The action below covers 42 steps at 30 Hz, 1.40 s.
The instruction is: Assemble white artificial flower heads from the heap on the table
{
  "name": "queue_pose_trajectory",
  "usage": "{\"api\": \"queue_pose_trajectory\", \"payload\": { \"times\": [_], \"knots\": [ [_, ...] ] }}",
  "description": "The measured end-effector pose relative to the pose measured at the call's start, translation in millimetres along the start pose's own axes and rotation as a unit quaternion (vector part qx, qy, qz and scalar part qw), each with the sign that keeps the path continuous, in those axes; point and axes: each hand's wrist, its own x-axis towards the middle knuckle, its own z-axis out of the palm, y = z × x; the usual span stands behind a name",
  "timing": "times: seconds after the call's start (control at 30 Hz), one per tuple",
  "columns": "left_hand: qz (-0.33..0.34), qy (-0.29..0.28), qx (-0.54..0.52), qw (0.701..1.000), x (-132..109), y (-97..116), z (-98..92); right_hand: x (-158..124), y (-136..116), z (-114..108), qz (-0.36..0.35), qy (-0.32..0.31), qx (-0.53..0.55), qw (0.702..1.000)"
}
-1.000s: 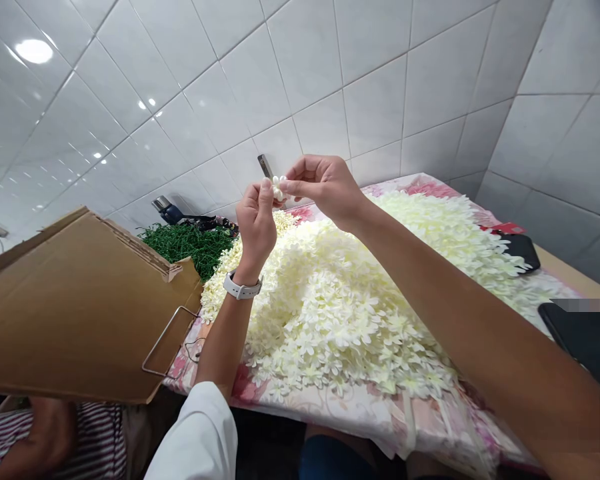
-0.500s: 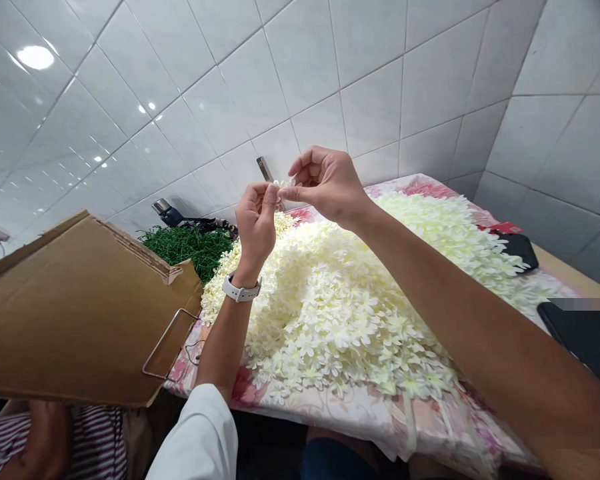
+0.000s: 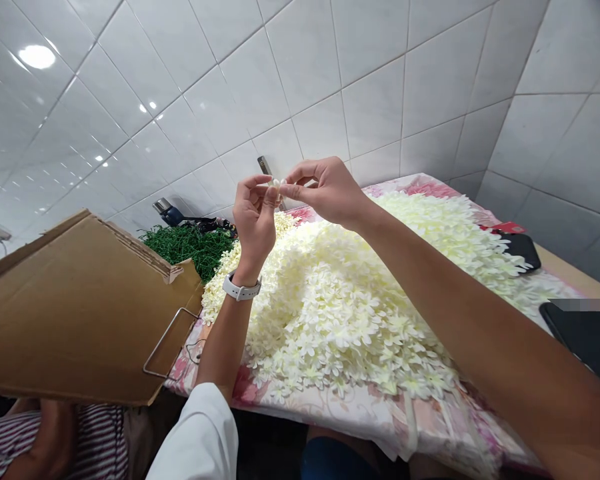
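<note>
My left hand point(image 3: 255, 217), with a pale watch strap on its wrist, is raised above the far side of the table and pinches a small white flower point(image 3: 277, 183) between thumb and fingers. My right hand point(image 3: 333, 190) meets it from the right, its thumb and fingertips closed on the same small flower. The fingers partly cover the flower, so its full shape is hidden. Beneath both hands spreads a large heap of white artificial flowers point(image 3: 340, 307). Smaller cream flower pieces point(image 3: 220, 293) lie along the heap's left edge.
A cardboard sheet point(image 3: 80, 313) stands at the left, with a metal wire frame point(image 3: 163, 343) by it. Green artificial strands point(image 3: 187, 250) and a dark flask point(image 3: 167, 212) are behind. Black phones point(image 3: 523, 250) lie at the right. Another person's striped garment point(image 3: 103, 440) shows lower left.
My right hand has come slightly down and left, its raised fingers closing onto the small white flower. My left hand has stayed nearly in place, its index finger a little higher.
</note>
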Motion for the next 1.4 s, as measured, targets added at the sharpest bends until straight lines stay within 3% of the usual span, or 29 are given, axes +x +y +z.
{"api": "queue_pose_trajectory", "payload": {
  "times": [0.3,0.6,0.87,1.1,1.27,1.4],
  "knots": [
    [-0.077,-0.055,-0.04,0.995,-1,1,2.6,0,-3,2,0.014,0.034,0.017,0.999],
    [-0.121,-0.024,-0.101,0.987,0,0,0.9,-1,1,1,0.015,0.035,0.023,0.999],
    [-0.116,0.065,-0.108,0.985,5,-5,-7.2,1,3,-4,0.033,0.022,0.037,0.999],
    [-0.051,0.045,-0.043,0.997,0,2,-0.1,0,-1,-6,0.021,-0.006,-0.023,0.999],
    [-0.032,0.031,-0.033,0.998,-1,3,-0.9,-3,-7,1,0.023,-0.07,0.019,0.997],
    [-0.035,0.008,0.002,0.999,-1,3,-3.8,-5,-9,6,0.017,-0.07,0.038,0.997]
  ]
}}
